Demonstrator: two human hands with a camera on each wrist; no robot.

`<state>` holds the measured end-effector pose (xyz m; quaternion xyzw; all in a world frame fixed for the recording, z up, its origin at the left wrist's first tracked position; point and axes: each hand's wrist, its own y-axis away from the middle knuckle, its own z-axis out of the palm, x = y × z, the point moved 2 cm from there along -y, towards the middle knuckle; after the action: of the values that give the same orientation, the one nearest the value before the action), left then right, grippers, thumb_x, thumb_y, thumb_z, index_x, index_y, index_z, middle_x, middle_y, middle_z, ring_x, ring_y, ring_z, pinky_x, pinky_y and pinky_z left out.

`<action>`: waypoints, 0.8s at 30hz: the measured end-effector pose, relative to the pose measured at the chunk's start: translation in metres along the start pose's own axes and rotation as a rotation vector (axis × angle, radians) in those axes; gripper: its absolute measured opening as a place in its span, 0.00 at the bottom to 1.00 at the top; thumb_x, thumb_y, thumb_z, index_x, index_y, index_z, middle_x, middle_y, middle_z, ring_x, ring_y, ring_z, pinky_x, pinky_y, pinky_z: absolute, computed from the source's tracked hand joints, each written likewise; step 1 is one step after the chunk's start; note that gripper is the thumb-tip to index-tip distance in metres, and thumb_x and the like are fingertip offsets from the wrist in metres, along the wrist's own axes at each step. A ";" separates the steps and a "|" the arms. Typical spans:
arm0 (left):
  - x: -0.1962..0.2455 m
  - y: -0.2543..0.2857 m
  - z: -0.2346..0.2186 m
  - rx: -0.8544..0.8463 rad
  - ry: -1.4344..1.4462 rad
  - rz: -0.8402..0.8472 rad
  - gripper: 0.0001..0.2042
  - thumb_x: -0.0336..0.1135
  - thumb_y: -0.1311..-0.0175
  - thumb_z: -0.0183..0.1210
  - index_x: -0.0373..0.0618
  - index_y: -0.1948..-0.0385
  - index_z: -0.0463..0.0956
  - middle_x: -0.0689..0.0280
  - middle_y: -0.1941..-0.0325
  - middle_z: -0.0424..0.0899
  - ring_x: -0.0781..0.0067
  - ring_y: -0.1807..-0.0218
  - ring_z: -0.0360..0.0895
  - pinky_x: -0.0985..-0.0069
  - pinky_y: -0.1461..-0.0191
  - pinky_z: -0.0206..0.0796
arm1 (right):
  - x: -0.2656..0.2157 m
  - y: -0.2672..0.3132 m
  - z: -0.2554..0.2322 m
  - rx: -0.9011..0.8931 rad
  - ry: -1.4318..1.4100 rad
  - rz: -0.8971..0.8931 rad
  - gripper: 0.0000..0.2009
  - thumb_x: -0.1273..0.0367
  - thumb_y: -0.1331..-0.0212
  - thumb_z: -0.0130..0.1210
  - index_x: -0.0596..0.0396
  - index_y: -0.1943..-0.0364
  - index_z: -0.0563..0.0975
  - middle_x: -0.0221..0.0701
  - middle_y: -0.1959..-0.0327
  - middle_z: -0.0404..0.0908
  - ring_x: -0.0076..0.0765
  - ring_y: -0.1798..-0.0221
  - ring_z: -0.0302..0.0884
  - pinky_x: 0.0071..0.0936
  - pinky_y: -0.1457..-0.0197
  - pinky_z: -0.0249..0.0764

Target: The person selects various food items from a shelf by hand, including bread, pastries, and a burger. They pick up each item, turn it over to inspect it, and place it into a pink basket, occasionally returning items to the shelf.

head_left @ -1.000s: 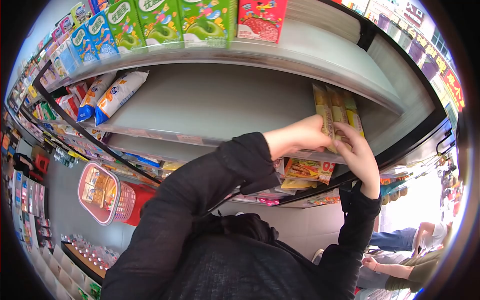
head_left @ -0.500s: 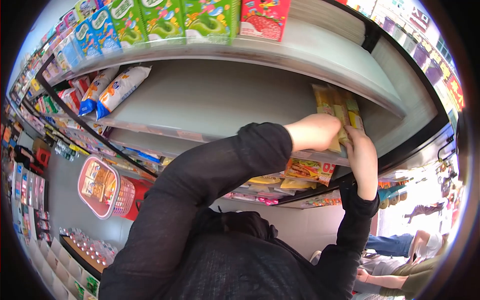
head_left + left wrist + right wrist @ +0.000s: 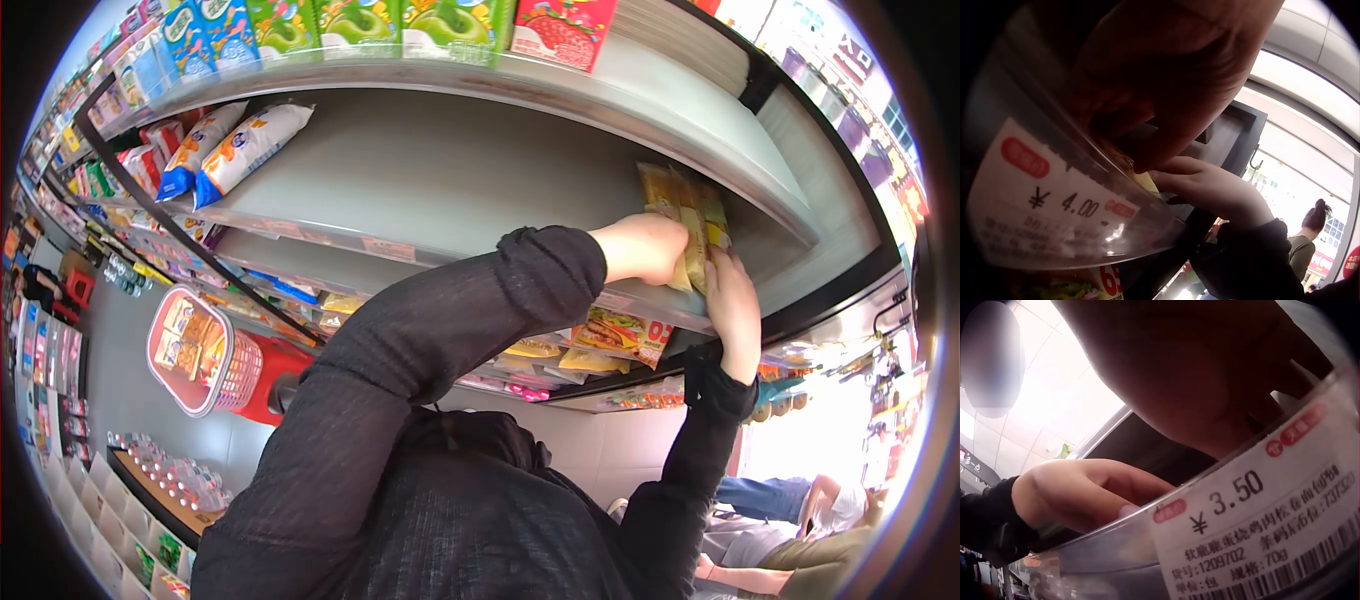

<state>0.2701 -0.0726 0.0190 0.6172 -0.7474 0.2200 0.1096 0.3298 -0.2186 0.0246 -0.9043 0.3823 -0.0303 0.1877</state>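
Note:
In the head view, several long yellow packets point(image 3: 692, 215) lie side by side at the right end of the middle shelf point(image 3: 420, 160). My left hand point(image 3: 650, 248) is at their left side, its fingers curled about the near end of the leftmost packets. My right hand point(image 3: 733, 305) lies against the packets' right side, fingers extended and pointing up the shelf. In the left wrist view, a bit of yellow wrapper point(image 3: 1146, 181) shows under the left hand point(image 3: 1166, 81), with the right hand point(image 3: 1210, 190) just beyond. The price strip hides the fingertips in the right wrist view.
Two white-and-blue bags point(image 3: 250, 148) lie at the shelf's left end. Green and red cartons point(image 3: 450, 30) stand on the shelf above. Packaged food point(image 3: 615, 335) sits below the shelf lip. A pink basket point(image 3: 190, 350) with packets stands at the left; people point(image 3: 790, 545) are at lower right.
The left hand has moved slightly right along the packets, and the right hand has drawn a little away with its fingers straighter. The packets now sit closer together. The head view has shifted a little.

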 end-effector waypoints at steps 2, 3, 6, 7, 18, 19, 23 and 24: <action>-0.004 -0.006 0.007 0.057 0.023 0.002 0.19 0.36 0.55 0.55 0.39 0.59 0.69 0.43 0.61 0.72 0.47 0.60 0.72 0.67 0.56 0.66 | 0.008 -0.003 0.009 -0.036 -0.027 0.016 0.16 0.65 0.43 0.37 0.57 0.53 0.68 0.50 0.48 0.64 0.58 0.52 0.64 0.41 0.49 0.63; 0.000 -0.004 0.005 0.055 0.021 0.008 0.19 0.36 0.55 0.55 0.39 0.59 0.69 0.43 0.61 0.72 0.47 0.60 0.72 0.67 0.56 0.66 | 0.007 -0.002 0.009 -0.033 -0.026 0.022 0.16 0.65 0.43 0.37 0.57 0.53 0.68 0.50 0.48 0.64 0.58 0.52 0.64 0.41 0.49 0.63; 0.010 0.004 0.002 0.108 0.053 0.022 0.22 0.39 0.55 0.55 0.43 0.55 0.67 0.42 0.51 0.66 0.46 0.59 0.72 0.66 0.53 0.65 | -0.001 -0.001 0.008 -0.009 -0.057 0.025 0.17 0.65 0.43 0.36 0.55 0.51 0.67 0.48 0.48 0.64 0.57 0.52 0.65 0.41 0.49 0.63; 0.012 0.002 0.004 0.053 0.010 0.007 0.22 0.41 0.54 0.55 0.45 0.54 0.67 0.42 0.50 0.64 0.46 0.59 0.72 0.66 0.53 0.65 | -0.003 -0.001 0.007 -0.043 -0.065 0.044 0.17 0.64 0.43 0.36 0.53 0.50 0.66 0.46 0.47 0.64 0.56 0.52 0.66 0.41 0.50 0.63; 0.026 0.002 0.011 0.024 -0.117 0.006 0.18 0.37 0.58 0.55 0.42 0.62 0.75 0.50 0.57 0.73 0.57 0.52 0.70 0.69 0.57 0.67 | -0.001 0.009 -0.001 -0.052 0.001 0.084 0.17 0.64 0.43 0.36 0.55 0.53 0.68 0.46 0.53 0.68 0.53 0.53 0.67 0.40 0.53 0.64; 0.028 0.004 0.013 0.048 -0.139 0.009 0.17 0.38 0.57 0.55 0.42 0.63 0.76 0.49 0.58 0.74 0.57 0.53 0.70 0.69 0.58 0.67 | -0.002 0.011 -0.003 -0.075 0.005 0.101 0.17 0.65 0.43 0.36 0.56 0.53 0.68 0.46 0.54 0.69 0.53 0.53 0.67 0.39 0.52 0.64; 0.035 0.007 0.017 0.057 -0.239 0.081 0.16 0.40 0.59 0.56 0.40 0.69 0.77 0.53 0.64 0.75 0.60 0.57 0.72 0.69 0.64 0.67 | -0.005 0.018 -0.008 -0.096 -0.060 0.062 0.16 0.66 0.43 0.37 0.58 0.53 0.67 0.47 0.54 0.69 0.54 0.53 0.66 0.37 0.52 0.64; 0.038 0.012 0.013 0.059 -0.259 0.137 0.16 0.41 0.59 0.56 0.41 0.70 0.77 0.57 0.67 0.77 0.61 0.58 0.72 0.70 0.66 0.67 | -0.003 0.019 -0.006 -0.077 -0.053 0.040 0.16 0.66 0.43 0.37 0.59 0.52 0.67 0.47 0.54 0.68 0.54 0.52 0.65 0.36 0.52 0.63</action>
<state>0.2517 -0.1095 0.0220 0.5911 -0.7888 0.1673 -0.0213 0.3129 -0.2304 0.0238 -0.9034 0.3962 0.0123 0.1636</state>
